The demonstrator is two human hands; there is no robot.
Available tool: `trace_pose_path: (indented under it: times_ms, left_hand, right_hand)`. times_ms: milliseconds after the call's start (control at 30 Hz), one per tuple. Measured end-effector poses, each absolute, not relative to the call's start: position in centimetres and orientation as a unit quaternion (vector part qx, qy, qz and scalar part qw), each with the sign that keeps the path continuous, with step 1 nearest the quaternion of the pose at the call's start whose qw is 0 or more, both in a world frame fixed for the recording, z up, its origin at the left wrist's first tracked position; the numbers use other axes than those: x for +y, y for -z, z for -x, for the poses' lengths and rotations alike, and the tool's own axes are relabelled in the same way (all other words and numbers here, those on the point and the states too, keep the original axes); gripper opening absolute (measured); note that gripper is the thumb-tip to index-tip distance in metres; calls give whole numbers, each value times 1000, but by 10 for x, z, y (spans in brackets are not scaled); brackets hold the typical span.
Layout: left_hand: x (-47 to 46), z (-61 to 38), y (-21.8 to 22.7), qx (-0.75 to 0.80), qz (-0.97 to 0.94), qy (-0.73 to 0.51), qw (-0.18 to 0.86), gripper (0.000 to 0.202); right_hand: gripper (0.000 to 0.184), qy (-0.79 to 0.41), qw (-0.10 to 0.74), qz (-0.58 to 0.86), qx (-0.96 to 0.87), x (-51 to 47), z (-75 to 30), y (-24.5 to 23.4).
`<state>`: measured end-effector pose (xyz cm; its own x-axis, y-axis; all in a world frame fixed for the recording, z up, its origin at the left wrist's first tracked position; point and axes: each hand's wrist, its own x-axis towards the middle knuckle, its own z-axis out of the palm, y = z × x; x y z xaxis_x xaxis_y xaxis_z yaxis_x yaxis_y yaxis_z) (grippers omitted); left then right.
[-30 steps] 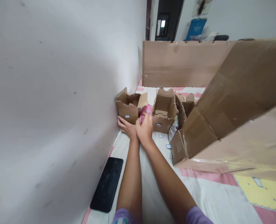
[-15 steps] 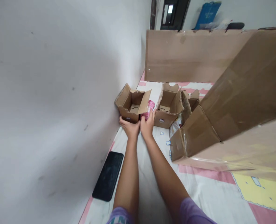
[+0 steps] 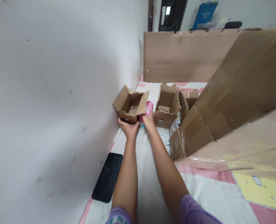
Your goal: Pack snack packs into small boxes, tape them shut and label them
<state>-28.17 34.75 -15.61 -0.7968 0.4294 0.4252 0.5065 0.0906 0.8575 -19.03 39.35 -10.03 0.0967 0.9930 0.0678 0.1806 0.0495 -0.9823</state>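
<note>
My left hand (image 3: pixel 128 127) grips the near bottom edge of a small open cardboard box (image 3: pixel 130 106) that stands against the wall. My right hand (image 3: pixel 149 120) is closed on a pink packet (image 3: pixel 147 109), held upright between that box and a second small open box (image 3: pixel 167 105). Both arms reach forward over a patterned sheet (image 3: pixel 149 174).
A third small box (image 3: pixel 189 99) stands behind a large taped cardboard box (image 3: pixel 233 105) on the right. A cardboard panel (image 3: pixel 186 56) closes the far end. A black phone (image 3: pixel 107 177) lies by the white wall (image 3: pixel 58 93) on the left.
My right hand has moved a little forward and right with the pink packet. The left box has tilted so that its inside shows. The view has shifted slightly.
</note>
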Motion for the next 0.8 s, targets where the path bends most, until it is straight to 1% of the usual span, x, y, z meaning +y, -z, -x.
trace_pose_path:
  times_ms: [133, 233, 333, 467, 633, 700, 800]
  left_hand:
    - [347, 278, 149, -750, 309, 584, 39, 113]
    - [345, 277, 141, -760, 301, 574, 45, 109]
    - [342, 278, 132, -769, 294, 565, 48, 104]
    - [334, 280, 111, -781, 281, 555, 62, 101]
    - [319, 279, 64, -773, 299, 545, 127, 98]
    - [309, 276, 40, -761, 310, 549, 155, 101]
    - [276, 263, 6, -742, 324, 554, 192, 109]
  right_hand:
    - [69, -367, 518, 540, -552, 386, 197, 109]
    - [76, -333, 518, 552, -562, 376, 206, 110]
    - [76, -335, 515, 555, -561, 367, 215, 101]
    - [75, -341, 510, 548, -569, 352, 217, 75]
    - [76, -348, 511, 538, -573, 328, 206, 31]
    - [74, -350, 523, 521, -577, 316, 198, 11]
    - [70, -344, 563, 468, -588, 287, 182, -17]
